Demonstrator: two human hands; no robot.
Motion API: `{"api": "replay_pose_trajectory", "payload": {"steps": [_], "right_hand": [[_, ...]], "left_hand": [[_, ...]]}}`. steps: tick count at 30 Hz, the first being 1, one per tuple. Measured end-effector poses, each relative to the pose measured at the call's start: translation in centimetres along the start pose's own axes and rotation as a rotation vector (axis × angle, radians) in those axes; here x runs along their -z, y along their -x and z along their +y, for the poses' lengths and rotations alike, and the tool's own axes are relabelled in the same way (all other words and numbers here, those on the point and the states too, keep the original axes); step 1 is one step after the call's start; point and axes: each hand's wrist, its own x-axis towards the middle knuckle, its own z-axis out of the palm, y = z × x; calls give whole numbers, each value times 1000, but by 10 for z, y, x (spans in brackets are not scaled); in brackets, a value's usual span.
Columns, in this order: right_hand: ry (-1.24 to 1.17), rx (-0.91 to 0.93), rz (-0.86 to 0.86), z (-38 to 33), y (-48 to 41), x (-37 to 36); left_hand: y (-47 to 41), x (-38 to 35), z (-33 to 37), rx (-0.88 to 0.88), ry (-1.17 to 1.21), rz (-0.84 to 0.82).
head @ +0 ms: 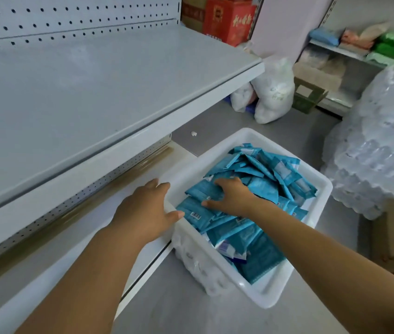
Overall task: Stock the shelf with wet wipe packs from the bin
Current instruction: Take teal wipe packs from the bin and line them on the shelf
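A white plastic bin (311, 179) stands on the grey floor beside the shelving, heaped with several blue wet wipe packs (263, 182). My right hand (232, 197) lies on top of the heap near the bin's left side. Its thumb and fingers are spread over one pack (203, 190), and the fingertips are hidden. My left hand (146, 208) rests against the bin's left rim, fingers loosely extended, with the thumb tip over the rim. The wide grey shelf (94, 92) above holds nothing in view. The lower shelf (89, 227) runs under my left forearm.
Large bundles of clear plastic bottles (379, 145) are stacked right of the bin. White sacks (273, 97) and a cardboard box (308, 95) sit on the floor behind it. Red cartons (227, 20) stand at the back, and stocked shelves (360, 47) at the far right.
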Motion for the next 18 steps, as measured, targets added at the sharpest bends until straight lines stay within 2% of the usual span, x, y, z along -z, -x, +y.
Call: {"api": "replay_pose_trajectory", "payload": {"steps": [3,9,18], "right_hand": [[78,9,-31,-3,-3,-5],[-97,34,-127,-5,-1,-12],[64,28,-253,-25,-21,0]], "left_hand": [[1,-6,-5,12,-37,-66],[-1,-2,-6,16,-69,-62],[-2,-2,-1,33,-86,-74]]}}
